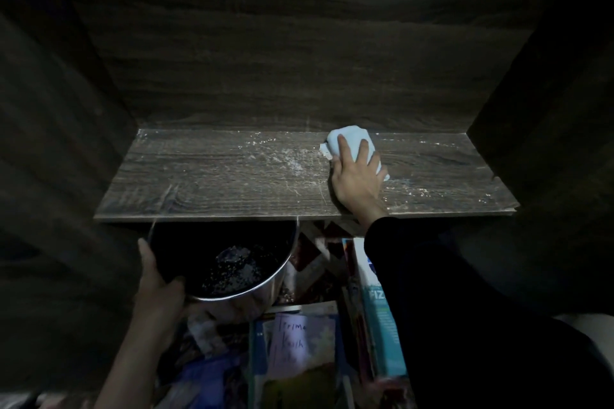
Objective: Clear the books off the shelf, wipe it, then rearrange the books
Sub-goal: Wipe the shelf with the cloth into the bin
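Shiny metal bowl (269, 282), dark inside, pale crumbs (237, 271) at its bottom.

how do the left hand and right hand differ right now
The left hand grips the rim of the metal bowl below the shelf edge; the right hand presses a pale cloth on the shelf. The right hand comes from a dark sleeve; the left forearm is bare. Neither is idle.
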